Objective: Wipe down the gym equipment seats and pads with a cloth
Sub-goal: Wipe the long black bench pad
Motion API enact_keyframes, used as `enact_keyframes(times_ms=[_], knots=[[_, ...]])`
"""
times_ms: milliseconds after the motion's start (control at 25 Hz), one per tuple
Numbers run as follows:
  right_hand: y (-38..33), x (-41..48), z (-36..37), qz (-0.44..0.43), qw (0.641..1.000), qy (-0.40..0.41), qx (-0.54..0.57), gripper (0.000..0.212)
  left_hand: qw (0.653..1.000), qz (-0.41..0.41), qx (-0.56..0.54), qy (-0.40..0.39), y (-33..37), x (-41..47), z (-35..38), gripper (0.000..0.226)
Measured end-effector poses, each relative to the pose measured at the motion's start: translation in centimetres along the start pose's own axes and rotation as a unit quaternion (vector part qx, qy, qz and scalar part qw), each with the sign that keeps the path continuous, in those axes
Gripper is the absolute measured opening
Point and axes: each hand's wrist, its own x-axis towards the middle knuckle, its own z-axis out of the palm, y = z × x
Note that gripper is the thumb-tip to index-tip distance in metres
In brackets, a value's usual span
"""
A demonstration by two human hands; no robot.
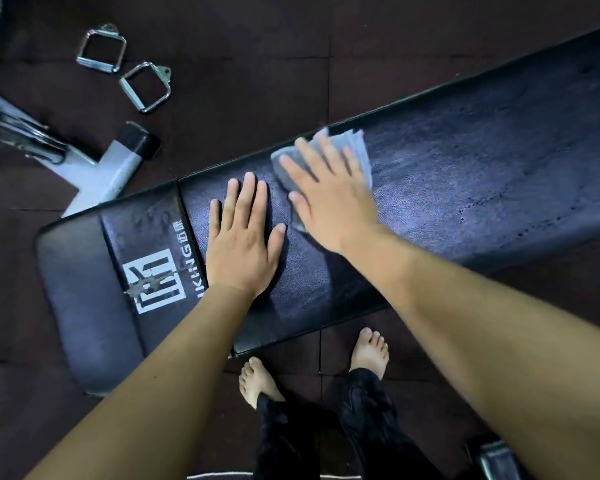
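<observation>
A long black padded bench [465,174] runs from lower left to upper right, with a white logo on its near end pad [94,289]. My left hand [245,237] lies flat on the bench pad with straight fingers. Just to its right, my right hand [329,195] presses a folded grey cloth [359,150] flat onto the pad, fingers spread and slightly blurred. Most of the cloth is hidden under that hand.
Two metal cable handles [125,71] lie on the dark rubber floor at the upper left. A white machine foot with a black cap [118,161] sits beside the bench's end. My bare feet [312,368] stand against the bench's near edge.
</observation>
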Motion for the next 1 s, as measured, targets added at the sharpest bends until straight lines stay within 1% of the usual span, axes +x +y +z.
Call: enact_keyframes(times_ms=[40,80,120,160,240,280,320,360,400,440,480,520,560,600,640,720,760,800,840,880,920,960,1000], knots=[[0.2,-0.5,0.2,-0.052,0.999,-0.016,-0.004,0.058,1.000,0.000,-0.002,0.001,0.1,0.0,0.0,0.070],[1.7,-0.6,-0.2,-0.072,0.997,-0.018,-0.003,0.058,1.000,-0.002,-0.005,0.003,0.1,-0.1,-0.1,0.070],[4.0,-0.3,-0.4,-0.055,0.998,-0.012,0.000,0.058,1.000,-0.005,-0.007,0.005,-0.1,-0.1,-0.1,0.070],[6.4,0.1,-0.7,-0.013,1.000,-0.010,-0.003,0.058,1.000,-0.005,-0.008,0.004,-0.1,-0.2,0.0,0.070],[10.7,1.0,-1.6,0.106,0.994,0.006,0.003,0.058,1.000,-0.001,-0.006,0.005,-0.1,-0.2,0.0,0.070],[11.2,1.3,-1.7,0.160,0.987,0.014,0.018,0.059,1.000,-0.002,-0.003,0.009,-0.1,-0.2,0.1,0.070],[10.0,1.4,-1.6,0.206,0.978,0.021,0.023,0.059,1.000,-0.003,0.000,0.012,-0.2,-0.2,0.1,0.070],[7.6,1.2,-1.4,0.233,0.972,0.022,0.019,0.059,1.000,-0.002,0.000,0.013,-0.1,-0.3,0.2,0.070],[4.9,0.7,-1.0,0.216,0.976,0.019,0.012,0.059,1.000,0.000,0.000,0.012,0.0,-0.3,0.2,0.070],[2.5,-0.1,-0.6,0.162,0.987,0.011,0.008,0.059,1.000,0.002,0.000,0.010,-0.1,-0.2,0.1,0.071],[1.3,-1.0,-0.2,0.083,0.997,-0.003,-0.002,0.059,1.000,0.002,0.002,0.007,-0.1,-0.2,0.1,0.070],[1.8,-1.6,-0.1,0.005,1.000,-0.020,-0.013,0.059,1.000,0.000,0.003,0.007,-0.1,-0.3,0.0,0.070],[3.6,-1.7,-0.5,-0.047,0.998,-0.029,-0.019,0.059,1.000,-0.001,0.004,0.008,-0.1,-0.3,0.0,0.070],[6.1,-1.6,-0.9,-0.057,0.998,-0.031,-0.020,0.059,1.000,0.000,0.003,0.010,-0.1,-0.3,0.0,0.070],[8.6,-1.6,-1.2,-0.025,0.999,-0.025,-0.018,0.059,1.000,0.003,0.002,0.009,0.0,-0.3,0.0,0.070],[12.2,-2.4,-1.7,0.120,0.993,-0.002,0.016,0.059,1.000,0.004,-0.001,0.009,0.1,-0.4,0.1,0.070],[11.8,-2.9,-1.5,0.180,0.983,0.011,0.028,0.059,1.000,0.000,0.002,0.012,0.0,-0.4,0.1,0.070],[9.7,-3.4,-1.1,0.217,0.976,0.024,0.027,0.059,1.000,-0.001,0.003,0.013,-0.1,-0.4,0.1,0.070],[6.8,-4.4,-0.5,0.223,0.974,0.031,0.020,0.059,1.000,0.001,0.002,0.013,-0.1,-0.3,0.2,0.070],[3.6,-5.6,0.2,0.190,0.981,0.026,0.013,0.060,1.000,0.003,0.000,0.014,-0.1,-0.3,0.2,0.070],[0.7,-7.2,0.6,0.131,0.991,0.011,0.018,0.060,1.000,0.003,-0.002,0.017,-0.1,-0.3,0.3,0.070],[-1.0,-9.1,1.0,0.068,0.997,-0.008,0.019,0.060,1.000,0.002,-0.003,0.020,-0.1,-0.3,0.3,0.069],[-1.2,-10.9,1.1,0.010,0.999,-0.028,0.014,0.059,1.000,0.003,-0.005,0.022,-0.1,-0.3,0.2,0.069]])
